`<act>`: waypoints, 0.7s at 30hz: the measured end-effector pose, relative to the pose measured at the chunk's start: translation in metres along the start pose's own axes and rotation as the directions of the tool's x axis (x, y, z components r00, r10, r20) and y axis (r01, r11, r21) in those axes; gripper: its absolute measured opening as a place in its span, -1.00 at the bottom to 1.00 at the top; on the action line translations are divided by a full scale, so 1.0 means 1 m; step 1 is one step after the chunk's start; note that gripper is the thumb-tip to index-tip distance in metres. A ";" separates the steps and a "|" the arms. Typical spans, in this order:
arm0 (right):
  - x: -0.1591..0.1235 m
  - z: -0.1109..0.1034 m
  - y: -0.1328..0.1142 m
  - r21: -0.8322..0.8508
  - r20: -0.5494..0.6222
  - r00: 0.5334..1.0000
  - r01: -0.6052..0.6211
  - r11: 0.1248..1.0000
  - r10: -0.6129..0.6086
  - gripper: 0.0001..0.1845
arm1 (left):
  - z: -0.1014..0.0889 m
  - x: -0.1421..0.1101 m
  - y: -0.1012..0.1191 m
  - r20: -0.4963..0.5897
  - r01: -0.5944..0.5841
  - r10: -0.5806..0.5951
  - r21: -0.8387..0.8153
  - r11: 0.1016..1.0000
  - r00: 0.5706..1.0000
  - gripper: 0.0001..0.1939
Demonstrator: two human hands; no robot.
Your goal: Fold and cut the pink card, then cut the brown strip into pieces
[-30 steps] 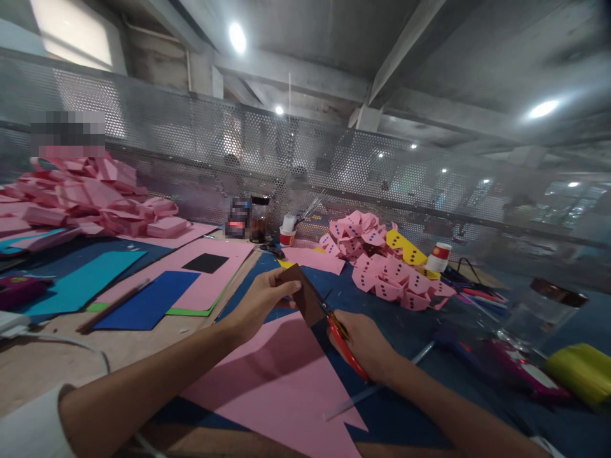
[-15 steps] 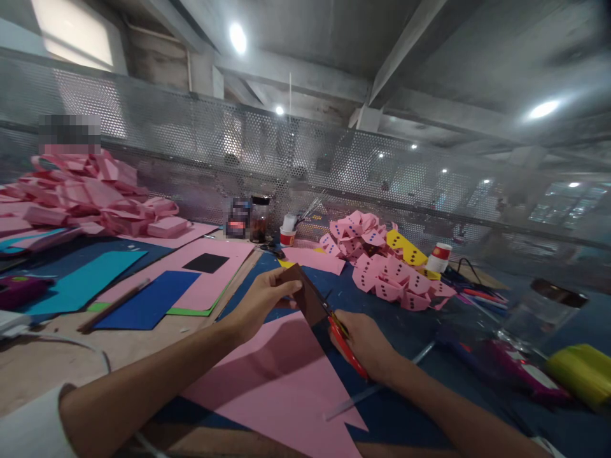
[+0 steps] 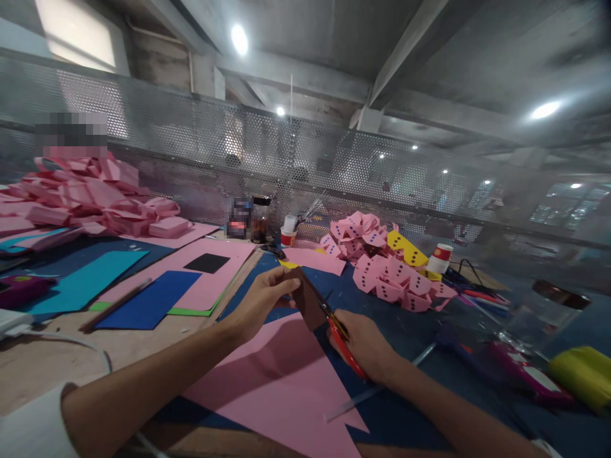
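Between the thumb and fingers of my left hand (image 3: 267,296) is a piece of dark brown paper (image 3: 308,300), held up above the table. My right hand (image 3: 365,343) grips red-handled scissors (image 3: 347,356), whose blades lie at the right edge of the brown paper. How far the blades are apart is hard to make out. Below both hands lies a large sheet of pink paper (image 3: 272,381) with a notched lower right corner. A clear ruler-like strip (image 3: 353,404) rests across its right side.
Folded pink paper pieces (image 3: 86,197) are heaped at the left. Dotted pink pieces (image 3: 363,238) stand behind my right hand. A blue sheet (image 3: 147,300) and a black rectangle (image 3: 207,263) lie left. A clear jar (image 3: 541,312) and a magenta object (image 3: 529,372) are at the right.
The brown paper has tilted slightly, and its lower end sits a little lower. The scissors stay at its right edge; both hands have hardly moved.
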State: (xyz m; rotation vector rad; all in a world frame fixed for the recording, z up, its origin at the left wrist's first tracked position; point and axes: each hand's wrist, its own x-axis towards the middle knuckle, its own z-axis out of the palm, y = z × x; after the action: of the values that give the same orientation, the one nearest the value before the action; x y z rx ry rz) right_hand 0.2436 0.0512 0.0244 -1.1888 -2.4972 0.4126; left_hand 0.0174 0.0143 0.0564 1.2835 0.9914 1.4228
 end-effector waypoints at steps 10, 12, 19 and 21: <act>-0.002 -0.003 -0.006 0.046 0.010 1.000 -0.005 0.999 0.004 -0.87 | 0.001 0.001 -0.005 0.021 0.011 -0.011 -0.004 1.000 1.000 -0.84; -0.002 -0.004 -0.007 0.043 0.017 1.000 0.008 0.999 -0.009 -0.88 | 0.001 0.001 -0.005 0.024 0.012 -0.012 -0.003 1.000 1.000 -0.84; -0.002 -0.005 -0.007 0.019 0.035 0.999 0.014 1.000 -0.014 -0.85 | 0.002 0.000 -0.004 0.025 0.022 -0.022 -0.003 1.000 0.999 -0.84; -0.001 -0.003 -0.005 0.017 0.028 1.000 0.005 1.000 -0.006 -0.84 | 0.002 0.001 -0.005 0.027 0.016 -0.015 -0.010 1.000 1.000 -0.84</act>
State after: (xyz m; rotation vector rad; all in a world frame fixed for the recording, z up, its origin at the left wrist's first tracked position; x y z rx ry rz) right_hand 0.2422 0.0473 0.0291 -1.1776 -2.5151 0.4512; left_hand 0.0197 0.0162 0.0524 1.2820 0.9731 1.3936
